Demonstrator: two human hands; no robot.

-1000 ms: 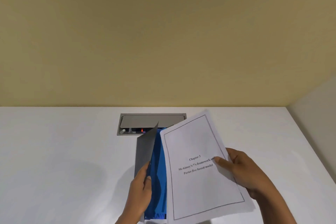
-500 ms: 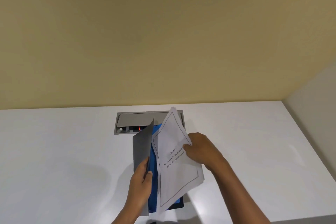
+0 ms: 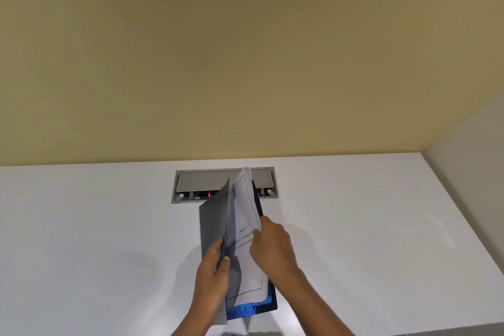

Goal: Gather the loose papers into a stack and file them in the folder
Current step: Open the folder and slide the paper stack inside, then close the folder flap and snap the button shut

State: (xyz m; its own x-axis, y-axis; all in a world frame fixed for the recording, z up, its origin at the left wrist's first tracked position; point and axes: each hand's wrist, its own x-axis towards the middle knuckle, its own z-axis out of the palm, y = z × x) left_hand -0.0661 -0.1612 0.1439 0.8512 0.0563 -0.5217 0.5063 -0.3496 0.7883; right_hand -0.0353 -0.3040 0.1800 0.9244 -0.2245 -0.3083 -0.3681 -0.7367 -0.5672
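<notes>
A folder lies on the white desk with its grey front cover (image 3: 212,221) raised and its blue inside (image 3: 242,309) showing at the near end. My left hand (image 3: 214,275) grips the cover's near edge and holds it up. A stack of white printed papers (image 3: 245,213) stands tilted between the cover and the folder's back. My right hand (image 3: 270,245) holds the stack by its right edge. The top sheet shows a black border and a few lines of text, partly hidden by my right hand.
A grey metal cable box (image 3: 225,184) with a flap and a small red light is set into the white desk (image 3: 95,226) just behind the folder. A yellow wall rises behind the desk, and a pale side wall (image 3: 469,172) bounds it on the right.
My right hand has swung the stack of papers left and turned it edge-on, down into the gap behind the raised grey cover. My left hand has kept hold of the cover.
</notes>
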